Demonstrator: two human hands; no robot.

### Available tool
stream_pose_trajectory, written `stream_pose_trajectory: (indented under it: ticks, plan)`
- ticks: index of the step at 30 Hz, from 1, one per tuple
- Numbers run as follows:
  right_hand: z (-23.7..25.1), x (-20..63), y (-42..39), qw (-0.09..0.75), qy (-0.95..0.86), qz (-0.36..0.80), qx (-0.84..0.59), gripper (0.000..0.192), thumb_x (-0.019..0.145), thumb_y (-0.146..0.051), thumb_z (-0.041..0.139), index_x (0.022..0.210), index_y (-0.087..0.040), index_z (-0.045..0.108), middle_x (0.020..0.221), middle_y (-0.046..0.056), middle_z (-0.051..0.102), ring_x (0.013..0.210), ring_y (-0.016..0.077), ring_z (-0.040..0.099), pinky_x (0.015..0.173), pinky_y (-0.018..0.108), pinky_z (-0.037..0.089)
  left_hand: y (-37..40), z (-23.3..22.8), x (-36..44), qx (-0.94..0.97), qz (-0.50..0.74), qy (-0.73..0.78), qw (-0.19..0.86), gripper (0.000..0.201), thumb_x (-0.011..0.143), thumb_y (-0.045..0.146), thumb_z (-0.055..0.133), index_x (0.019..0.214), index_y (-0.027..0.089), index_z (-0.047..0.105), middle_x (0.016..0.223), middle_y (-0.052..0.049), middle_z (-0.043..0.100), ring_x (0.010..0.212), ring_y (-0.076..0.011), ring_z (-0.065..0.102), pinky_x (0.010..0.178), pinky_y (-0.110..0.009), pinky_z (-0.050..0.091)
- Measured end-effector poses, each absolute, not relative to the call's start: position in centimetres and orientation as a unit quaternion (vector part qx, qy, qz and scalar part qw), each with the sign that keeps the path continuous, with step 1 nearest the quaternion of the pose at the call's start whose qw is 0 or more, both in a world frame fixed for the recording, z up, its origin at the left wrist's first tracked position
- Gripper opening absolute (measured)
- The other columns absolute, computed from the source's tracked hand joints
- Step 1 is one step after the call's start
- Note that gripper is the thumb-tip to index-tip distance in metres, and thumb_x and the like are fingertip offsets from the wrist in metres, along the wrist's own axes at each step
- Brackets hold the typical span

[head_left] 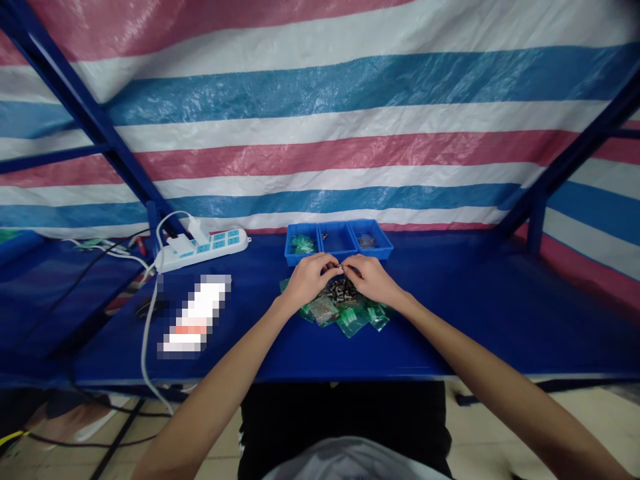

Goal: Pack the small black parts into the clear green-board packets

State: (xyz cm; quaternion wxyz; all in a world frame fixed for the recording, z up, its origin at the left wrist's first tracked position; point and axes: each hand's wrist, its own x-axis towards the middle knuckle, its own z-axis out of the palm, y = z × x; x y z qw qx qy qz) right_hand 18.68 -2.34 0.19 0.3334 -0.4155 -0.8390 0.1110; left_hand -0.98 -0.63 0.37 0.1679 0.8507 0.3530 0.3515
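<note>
My left hand (311,277) and my right hand (371,279) meet fingertip to fingertip over a heap of small dark metal parts (343,291). Between the fingertips is a tiny metal piece (340,268); both hands pinch it. Under and around the heap lie several small green plastic bags (353,320) on the blue table (450,333). Just beyond the hands stand three joined blue trays (339,240): the left one holds green bags, the other two hold a few small parts.
A white power strip (205,248) with plugged-in white cables lies at the back left. A blurred white and orange object (193,320) lies left of the hands. Dark blue frame posts rise at both sides. A striped tarp hangs behind the table.
</note>
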Motion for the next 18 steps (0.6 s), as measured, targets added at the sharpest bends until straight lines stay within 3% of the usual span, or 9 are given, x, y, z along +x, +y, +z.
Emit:
stream_pose_trajectory:
  ticks: [7,14,18]
  plan:
    - [0.30,18.57,-2.55,0.330,-0.834,0.147,-0.416,0.020,0.095,-0.022,0.053,0.078,-0.018,0.063,0.069,-0.001,0.063,0.059,0.0128,0.052,0.062,0.025,0.035,-0.67,0.83,-0.96,0.844,0.347,0.365,0.183,0.024,0.100,0.029,0.050,0.086,0.018,0.067,0.078,-0.001,0.068,0.072,-0.0157,0.062,0.066,-0.027,0.042]
    - [-0.04,18.61,-2.44,0.305,-0.852,0.087,-0.417,0.022,0.097,-0.022,0.051,0.079,-0.018,0.062,0.075,0.003,0.064,0.071,0.0169,0.058,0.066,0.027,0.037,-0.87,0.89,-0.77,0.849,0.333,0.369,0.181,0.029,0.101,0.034,0.047,0.085,0.018,0.064,0.077,-0.002,0.067,0.069,-0.0159,0.060,0.063,-0.027,0.040]
    - [-0.28,18.69,-2.34,0.321,-0.834,0.090,-0.439,0.011,0.096,-0.025,0.056,0.092,-0.019,0.064,0.083,0.005,0.068,0.077,0.0187,0.061,0.070,0.027,0.041,-0.91,0.86,-0.68,0.849,0.335,0.368,0.176,0.030,0.101,0.035,0.045,0.084,0.018,0.063,0.077,-0.002,0.066,0.070,-0.0164,0.060,0.064,-0.027,0.040]
